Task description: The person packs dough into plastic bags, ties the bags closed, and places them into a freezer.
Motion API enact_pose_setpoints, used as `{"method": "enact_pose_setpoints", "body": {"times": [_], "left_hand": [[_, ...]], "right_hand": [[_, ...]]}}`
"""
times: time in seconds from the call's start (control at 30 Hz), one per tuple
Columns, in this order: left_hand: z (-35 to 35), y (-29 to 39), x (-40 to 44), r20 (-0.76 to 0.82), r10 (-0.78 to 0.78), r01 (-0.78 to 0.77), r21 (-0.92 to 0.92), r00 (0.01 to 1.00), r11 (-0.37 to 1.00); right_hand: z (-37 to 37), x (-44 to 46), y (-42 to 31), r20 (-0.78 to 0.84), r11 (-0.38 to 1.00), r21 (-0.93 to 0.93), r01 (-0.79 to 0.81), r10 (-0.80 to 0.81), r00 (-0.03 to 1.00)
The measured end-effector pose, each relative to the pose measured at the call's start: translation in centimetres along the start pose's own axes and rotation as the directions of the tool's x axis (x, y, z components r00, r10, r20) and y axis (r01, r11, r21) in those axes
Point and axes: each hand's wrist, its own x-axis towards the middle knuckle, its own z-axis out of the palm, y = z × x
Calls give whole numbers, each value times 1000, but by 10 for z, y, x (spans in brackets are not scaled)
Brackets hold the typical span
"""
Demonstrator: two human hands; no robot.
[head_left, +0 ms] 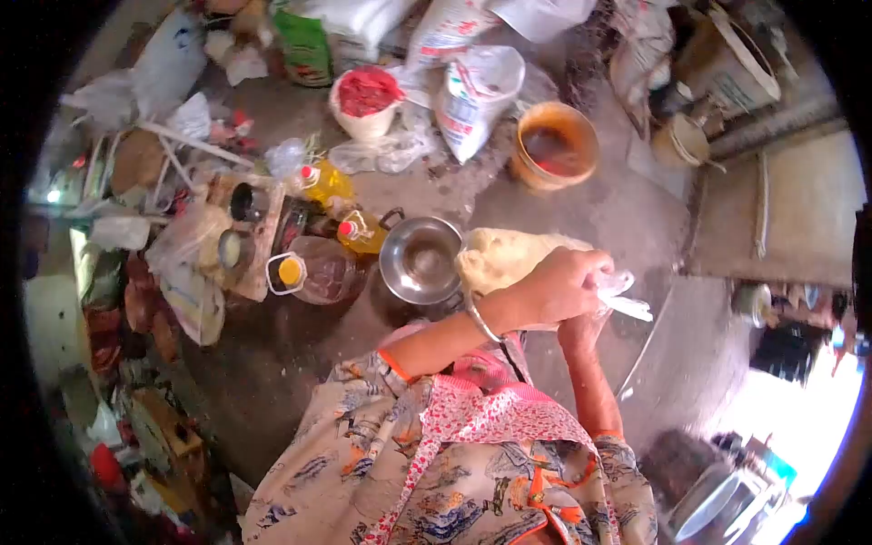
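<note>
Right hand (584, 331), bag neck (615, 283) partly hidden behind left hand (559, 286); white sack (368, 20) cut off by top edge; lower-left clutter (163, 438) blurred.

Head-worn view, forward and steeply downward

Dull grey floor (263, 363), patchy; pale panel (808, 204) right; glaring light (817, 409) (almost white) near right; thin-barred rack (168, 168) left.
</note>
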Motion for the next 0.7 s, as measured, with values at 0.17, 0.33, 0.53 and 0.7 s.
{"method": "enact_pose_setpoints", "body": {"times": [0.17, 0.33, 0.53, 0.7], "left_hand": [[-8, 0, 31, -166, -11, 2, -54, 986, 999], [-24, -11, 41, -280, 172, -6, 511, 944, 860], [-30, -38, 60, -442, 98, 160, 510, 892, 845], [-75, -44, 69, -669, 253, 229, 544, 699, 807]], "right_hand": [[-13, 55, -13, 223, 837, 518, -177, 68, 972], [-18, 107, -2, 450, 973, 221, 65, -161, 878], [1, 154, -54, 699, 962, 89, 260, -246, 672], [53, 185, -86, 794, 784, 171, 597, -469, 388]]}}
